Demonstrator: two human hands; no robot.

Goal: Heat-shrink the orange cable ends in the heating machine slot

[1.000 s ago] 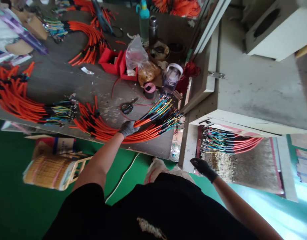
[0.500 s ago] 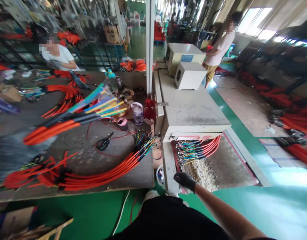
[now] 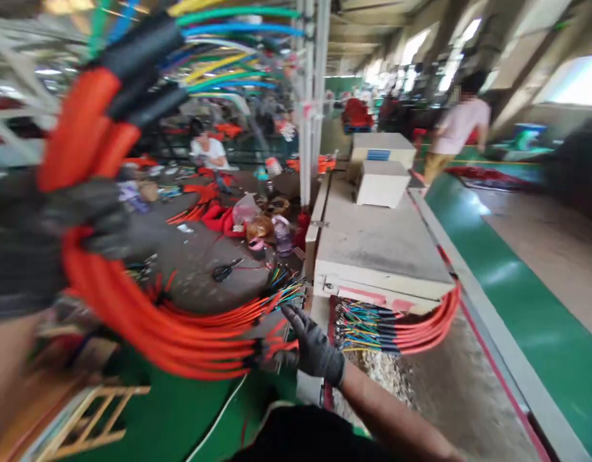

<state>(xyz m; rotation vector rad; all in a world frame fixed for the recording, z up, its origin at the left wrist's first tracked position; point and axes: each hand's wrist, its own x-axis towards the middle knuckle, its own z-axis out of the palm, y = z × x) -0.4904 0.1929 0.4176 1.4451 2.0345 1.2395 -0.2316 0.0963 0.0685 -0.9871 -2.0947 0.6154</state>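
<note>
My left hand (image 3: 96, 215), in a dark glove and blurred by motion, is closed round a thick bundle of orange cables (image 3: 156, 327). The held bundle curves down and to the right. Its upper end has black sleeves (image 3: 142, 48) and loose blue, green and yellow wires. At the lower end, a dark tie (image 3: 259, 353) gathers the cables. Beside that end is my gloved right hand (image 3: 318, 350), its fingers apart; whether they touch the cables I cannot tell. More orange cables (image 3: 219, 314) lie on the table behind, their wire ends by the table's right edge.
A beige machine (image 3: 383, 237) stands at right, with a row of orange cables (image 3: 421, 333) coming out over its belt (image 3: 450, 385). Scissors (image 3: 223, 271) and a purple jug (image 3: 281, 234) are on the table (image 3: 190, 276). A wooden rack (image 3: 101, 417) is at lower left. Two people are farther off.
The cable bundle has come up close in my left hand at the left. My right hand has moved left from the belt's edge to the bundle's lower end. The view has tilted up.
</note>
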